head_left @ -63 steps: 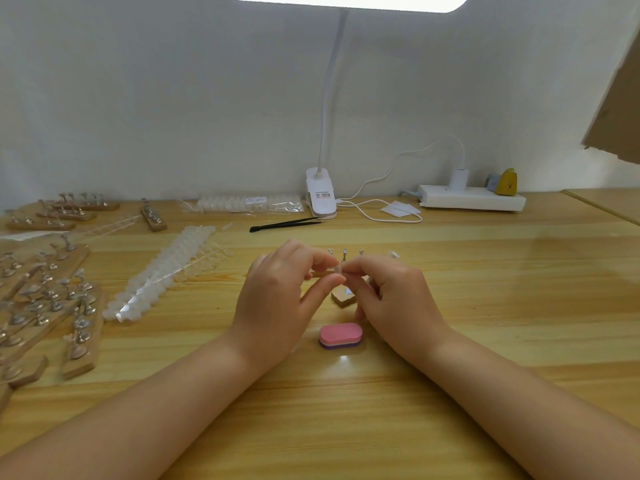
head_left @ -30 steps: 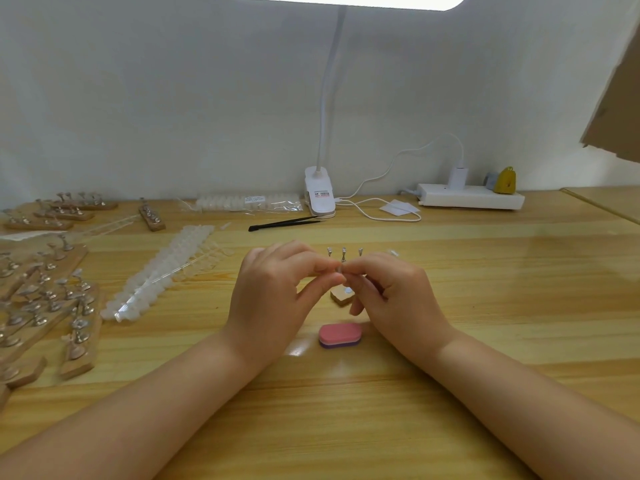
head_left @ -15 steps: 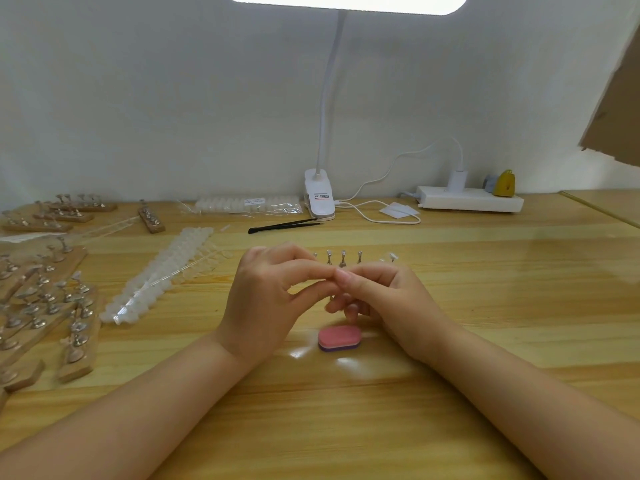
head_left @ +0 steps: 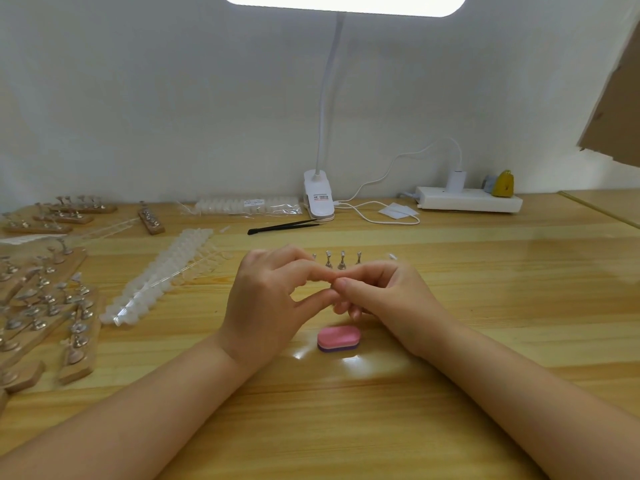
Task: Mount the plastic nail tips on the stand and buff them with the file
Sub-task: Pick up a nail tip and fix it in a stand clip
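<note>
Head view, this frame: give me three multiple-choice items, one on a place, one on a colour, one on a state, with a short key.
1. Where does the pink oval buffing block lie?
A. On the wooden table, nearer the person than the hands
B. Beside the white power strip
C. Among the stands at the left

2. What colour are the slim tweezers near the white clip lamp base?
A. Silver
B. Black
C. Pink

3. What are the hands doing?
A. Resting flat on the table
B. Rubbing the block over a tip
C. Meeting fingertip to fingertip in front of the row of small metal stand pegs

Key:
1 A: the block sits on the table just below both hands.
2 B: the tweezers show dark black against the wood.
3 C: the left hand and right hand pinch together; what they pinch is too small to tell, and the block lies untouched.
</note>
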Available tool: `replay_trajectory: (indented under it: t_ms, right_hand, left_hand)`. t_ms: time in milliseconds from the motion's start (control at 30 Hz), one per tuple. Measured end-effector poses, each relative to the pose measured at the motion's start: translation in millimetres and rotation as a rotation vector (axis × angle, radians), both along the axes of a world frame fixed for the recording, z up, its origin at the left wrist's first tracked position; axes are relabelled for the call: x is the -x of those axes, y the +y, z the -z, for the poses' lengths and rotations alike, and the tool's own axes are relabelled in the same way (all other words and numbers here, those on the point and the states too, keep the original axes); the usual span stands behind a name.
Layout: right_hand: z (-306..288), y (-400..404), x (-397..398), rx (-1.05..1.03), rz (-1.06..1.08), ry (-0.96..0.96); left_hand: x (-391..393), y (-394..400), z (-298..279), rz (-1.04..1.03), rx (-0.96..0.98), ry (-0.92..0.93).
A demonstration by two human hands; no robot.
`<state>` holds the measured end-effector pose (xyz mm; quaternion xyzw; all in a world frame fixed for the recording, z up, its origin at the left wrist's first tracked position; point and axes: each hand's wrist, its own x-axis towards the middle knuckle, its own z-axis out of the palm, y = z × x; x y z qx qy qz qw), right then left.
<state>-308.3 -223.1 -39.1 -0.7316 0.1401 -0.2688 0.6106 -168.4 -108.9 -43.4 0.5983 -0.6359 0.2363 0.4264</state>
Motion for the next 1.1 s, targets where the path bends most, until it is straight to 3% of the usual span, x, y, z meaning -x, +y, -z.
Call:
replay_trajectory:
  t_ms: [133,333,433,500,567,767,933,1100]
  right_hand:
    - [-1,-1,-1,0.051,0.037,0.018]
    - [0,-1,1,0.086,0.003,0.032]
    - [-3,1,4,0.297,0.02,0.076]
    - [-4,3,5,0.562,0.115,0.095]
    - [-8,1,5,0.688,0.254,0.063]
    - [-17,-23,12,0.707,0.536,0.017]
    - [-17,-47,23,0.749,0.628,0.226]
    - [-13,-61,31,0.806,0.474,0.527]
  left_hand:
    - [4,0,1,-0.022,-0.024,-0.04]
    - [9,0,-2,-0.06,-0.071,0.042]
    - [13,-1,-5,-0.029,-0.082,0.108]
    - [12,-2,-6,-0.01,-0.085,0.223]
    - [8,-6,-5,-0.015,-0.115,0.354]
    - [4,-18,0,-0.037,-0.326,0.534]
    - [5,-23,2,-0.028,-0.38,0.571]
    - [4,-24,3,-0.029,-0.403,0.554]
